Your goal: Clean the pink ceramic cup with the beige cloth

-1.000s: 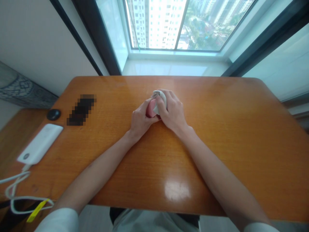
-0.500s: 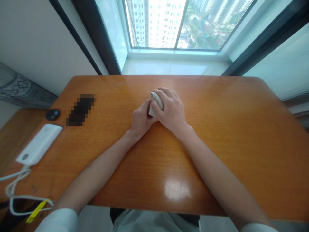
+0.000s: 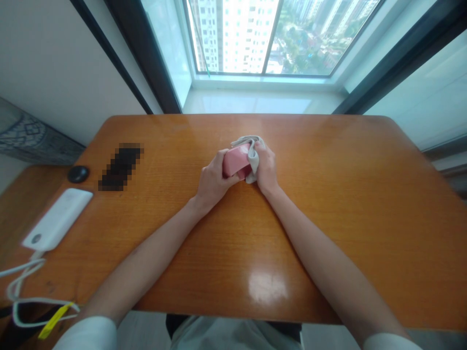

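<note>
Over the middle of the wooden table, my left hand (image 3: pixel 215 176) grips a small pink box-like object (image 3: pixel 235 160) by its left end. My right hand (image 3: pixel 268 167) is closed on a bunched pale grey cloth (image 3: pixel 252 156). The cloth lies against the right side of the pink object and covers that end. A darker pink lower part shows beneath the object's upper face. What exactly the pink object is I cannot make out.
At the table's (image 3: pixel 346 218) left stand a white power bank (image 3: pixel 60 218) with white cables (image 3: pixel 27 296) and a yellow tag (image 3: pixel 54 321), a round black object (image 3: pixel 78 174) and a blurred-out dark object (image 3: pixel 121 167). A window (image 3: pixel 237 39) lies beyond the far edge.
My right hand has moved to the right side with the cloth, from lying over the object's top. The pink surface now shows. My left hand has kept its hold.
</note>
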